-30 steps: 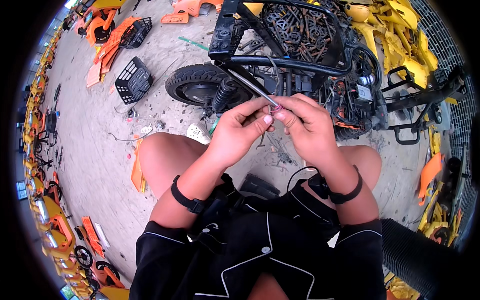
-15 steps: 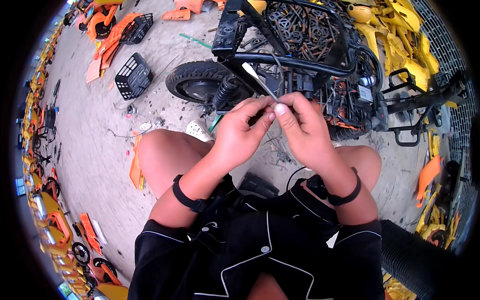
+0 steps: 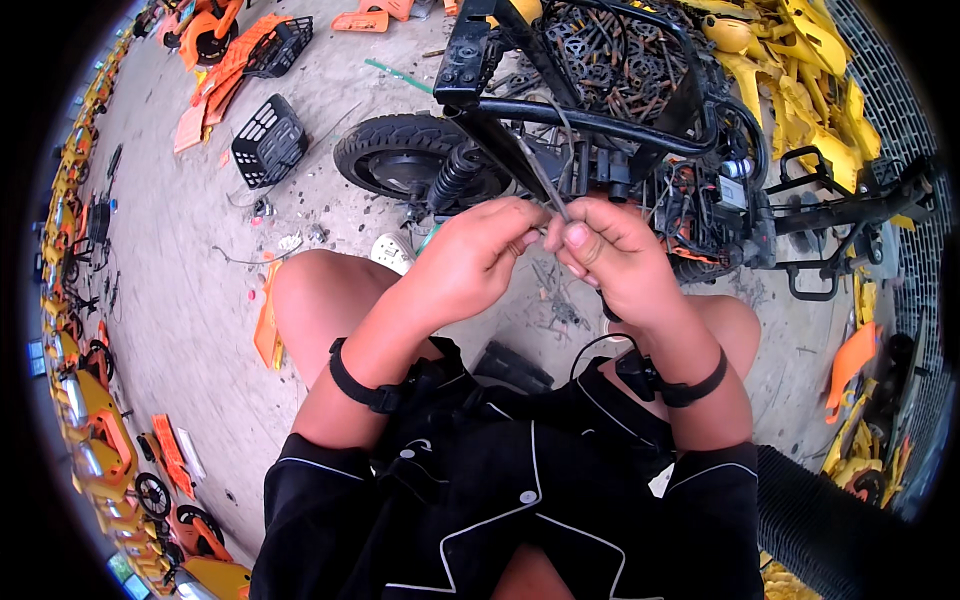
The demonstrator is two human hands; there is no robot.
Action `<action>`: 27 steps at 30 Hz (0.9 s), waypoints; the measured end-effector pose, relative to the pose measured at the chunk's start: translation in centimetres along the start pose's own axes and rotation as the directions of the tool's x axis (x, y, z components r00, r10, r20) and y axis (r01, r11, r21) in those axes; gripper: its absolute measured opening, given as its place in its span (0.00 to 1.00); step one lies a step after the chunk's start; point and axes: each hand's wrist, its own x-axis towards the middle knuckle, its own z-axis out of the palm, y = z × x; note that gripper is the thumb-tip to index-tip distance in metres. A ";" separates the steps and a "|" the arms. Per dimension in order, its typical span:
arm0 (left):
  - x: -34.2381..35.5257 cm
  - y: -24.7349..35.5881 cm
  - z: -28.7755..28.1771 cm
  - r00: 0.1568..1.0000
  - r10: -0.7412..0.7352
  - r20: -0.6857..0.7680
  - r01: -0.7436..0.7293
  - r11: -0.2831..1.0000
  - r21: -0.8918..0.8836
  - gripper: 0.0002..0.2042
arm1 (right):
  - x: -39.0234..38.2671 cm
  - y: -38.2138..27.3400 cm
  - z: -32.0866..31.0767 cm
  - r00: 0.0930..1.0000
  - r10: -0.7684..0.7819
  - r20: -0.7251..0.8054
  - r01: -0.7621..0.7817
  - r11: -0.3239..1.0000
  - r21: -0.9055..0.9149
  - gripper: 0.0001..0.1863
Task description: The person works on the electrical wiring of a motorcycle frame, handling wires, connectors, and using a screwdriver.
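Note:
My left hand (image 3: 465, 260) is closed in front of the black vehicle frame (image 3: 600, 125), its fingertips pinched on something I cannot make out. My right hand (image 3: 615, 260) is closed on a slim metal rod (image 3: 546, 182), which slants up and leftward in front of a black tube of the frame. The hands sit close together at the rod's lower end. Behind them are a thick tire (image 3: 380, 140), a black shock absorber (image 3: 450, 180) and exposed wiring with orange cables (image 3: 685, 220). My bent knees flank both hands.
Rusty metal parts (image 3: 600, 55) are piled behind the frame. Yellow panels (image 3: 815, 110) heap at the right. Black baskets (image 3: 268, 140) and orange panels (image 3: 225, 85) lie on the concrete floor (image 3: 190, 300). Rows of yellow and orange vehicles (image 3: 95, 420) line the left; a black ribbed object (image 3: 820, 510) is lower right.
My left hand has drawn slightly left, away from my right, and turned its back more upward. The rod has shifted down and right. The pink band seen at its lower end earlier is not visible now.

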 end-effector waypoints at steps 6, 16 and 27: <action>0.1 0.9 -1.1 0.959 -0.243 0.147 0.214 0.958 0.189 0.07 | -0.4 -0.1 -0.5 1.000 0.020 -0.009 -0.019 0.994 0.107 0.14; 0.0 -1.0 -1.5 0.988 0.034 0.149 0.105 0.556 -0.824 0.22 | 0.1 -0.3 -1.5 1.000 0.005 0.010 -0.007 0.978 0.209 0.16; 2.8 0.6 -0.5 0.845 -0.523 0.114 0.052 -0.132 -0.990 0.16 | 1.6 1.3 1.7 0.988 -0.152 -0.004 0.148 0.956 0.252 0.15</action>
